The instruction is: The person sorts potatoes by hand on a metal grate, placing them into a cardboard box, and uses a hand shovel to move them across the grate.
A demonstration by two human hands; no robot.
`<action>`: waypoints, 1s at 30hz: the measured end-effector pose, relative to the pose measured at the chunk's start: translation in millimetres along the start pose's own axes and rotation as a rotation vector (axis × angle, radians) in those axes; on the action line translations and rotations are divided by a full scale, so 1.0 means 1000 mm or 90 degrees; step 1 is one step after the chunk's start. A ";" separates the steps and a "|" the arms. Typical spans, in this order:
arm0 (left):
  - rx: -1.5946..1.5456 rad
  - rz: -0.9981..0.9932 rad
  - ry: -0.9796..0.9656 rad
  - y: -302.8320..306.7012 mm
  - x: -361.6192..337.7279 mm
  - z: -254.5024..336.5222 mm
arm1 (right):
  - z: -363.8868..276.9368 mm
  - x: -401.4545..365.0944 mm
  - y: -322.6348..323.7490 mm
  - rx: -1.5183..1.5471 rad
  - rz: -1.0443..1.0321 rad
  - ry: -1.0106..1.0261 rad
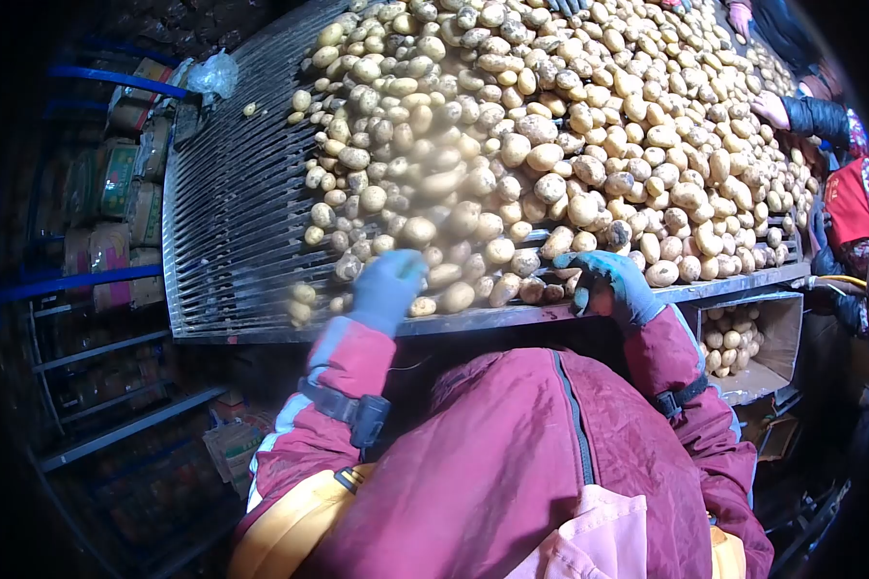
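Red sleeves (pixel 343 359) meet the belt (pixel 227 212) edge; potatoes (pixel 536 288) lie just left of the curled right hand (pixel 610 287), its contents hidden; left hand (pixel 388 288) farther, blurred, grip unclear

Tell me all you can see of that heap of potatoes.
The potatoes are rounded, tan-yellow and dusty, a few with dark patches. They lie heaped on a table of metal bars, dense at the middle and right, with stragglers on the left. Some near the middle are blurred. The person's blue-gloved left hand and right hand are at the heap's near edge; a co-worker's hand rests on its far right side.
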State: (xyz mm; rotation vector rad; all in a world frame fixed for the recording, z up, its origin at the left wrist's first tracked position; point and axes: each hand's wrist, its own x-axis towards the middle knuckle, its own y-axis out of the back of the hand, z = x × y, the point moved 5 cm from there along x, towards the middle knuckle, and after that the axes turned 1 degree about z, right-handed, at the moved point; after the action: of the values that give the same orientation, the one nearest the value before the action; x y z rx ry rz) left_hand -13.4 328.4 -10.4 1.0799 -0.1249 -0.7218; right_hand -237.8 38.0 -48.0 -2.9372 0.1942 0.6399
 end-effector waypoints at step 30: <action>-0.191 0.121 0.105 0.012 0.024 -0.057 | -0.028 0.021 -0.007 0.537 -0.008 -0.069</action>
State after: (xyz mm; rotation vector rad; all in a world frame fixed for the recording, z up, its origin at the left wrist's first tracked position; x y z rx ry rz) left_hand 35.4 361.2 -34.0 0.8236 0.0224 -0.4598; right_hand -206.0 38.5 -30.8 -2.0892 0.3350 0.5352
